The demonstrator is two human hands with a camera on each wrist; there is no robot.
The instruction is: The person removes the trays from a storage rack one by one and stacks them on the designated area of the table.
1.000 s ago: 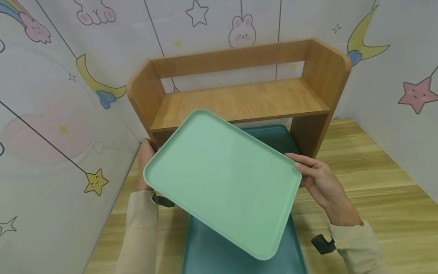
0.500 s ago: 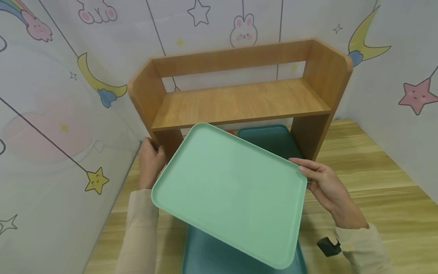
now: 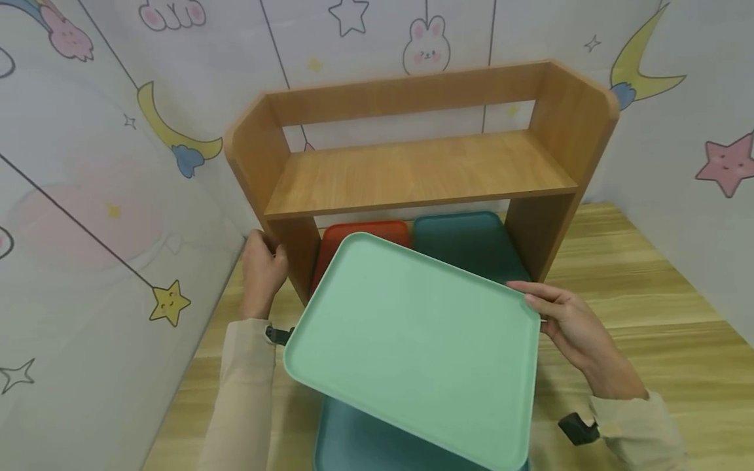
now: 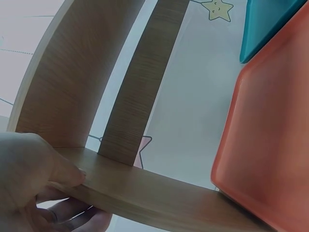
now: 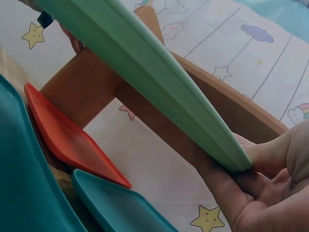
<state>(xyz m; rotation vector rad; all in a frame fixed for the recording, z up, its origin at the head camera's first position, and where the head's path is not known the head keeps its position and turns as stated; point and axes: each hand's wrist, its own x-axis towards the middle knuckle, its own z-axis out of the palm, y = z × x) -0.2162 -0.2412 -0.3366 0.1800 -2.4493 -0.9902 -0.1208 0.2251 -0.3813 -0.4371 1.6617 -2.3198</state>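
A light green tray (image 3: 418, 347) hangs tilted in front of the wooden shelf (image 3: 424, 170). My right hand (image 3: 580, 333) pinches its right corner, thumb on the upper face and fingers beneath, as the right wrist view (image 5: 260, 188) also shows. My left hand (image 3: 262, 271) grips the shelf's left side panel; in the left wrist view the thumb lies on one face of the panel (image 4: 140, 191) and the fingers curl round the other. Under the shelf board lie a red tray (image 3: 365, 230) and a dark teal tray (image 3: 471, 242), side by side, partly hidden by the green tray.
A blue-teal tray (image 3: 353, 435) lies on the wood-grain table (image 3: 648, 314) at the front, below the green tray. Patterned white walls (image 3: 147, 261) stand close on the left, behind and on the right.
The green tray and right hand have moved right and down, uncovering the red tray under the shelf. The left hand keeps its place at the side panel.
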